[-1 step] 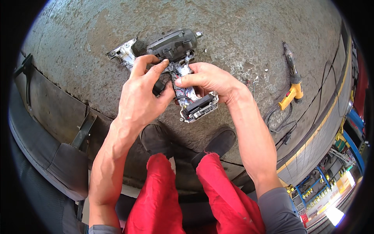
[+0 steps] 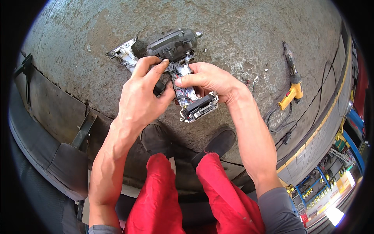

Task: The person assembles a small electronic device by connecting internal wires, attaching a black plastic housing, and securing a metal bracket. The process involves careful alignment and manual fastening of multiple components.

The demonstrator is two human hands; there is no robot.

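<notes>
Between my hands is an opened-up power tool (image 2: 183, 92), its pale inner housing, thin coloured wires and dark foot end showing. My right hand (image 2: 213, 80) grips its handle part, thumb pressed on top near the wires, fingers hidden beneath. Bent over the tool's middle from the left, my left hand (image 2: 141, 91) has its fingers and thumb closed around a small black part (image 2: 158, 88). Whether that part is attached to the tool I cannot tell. Beyond my fingertips lies a dark grey rounded body (image 2: 172, 43) with two round stubs, next to a pale housing arm (image 2: 124, 53).
On the stained concrete floor (image 2: 241, 31) to the right lies a yellow heat-gun-like tool (image 2: 295, 91) with a metal nozzle and coiled dark cord (image 2: 278, 126). Small loose bits lie nearby. A black padded seat (image 2: 58, 167) is at left; my dark shoes (image 2: 156, 138) are just below the tool.
</notes>
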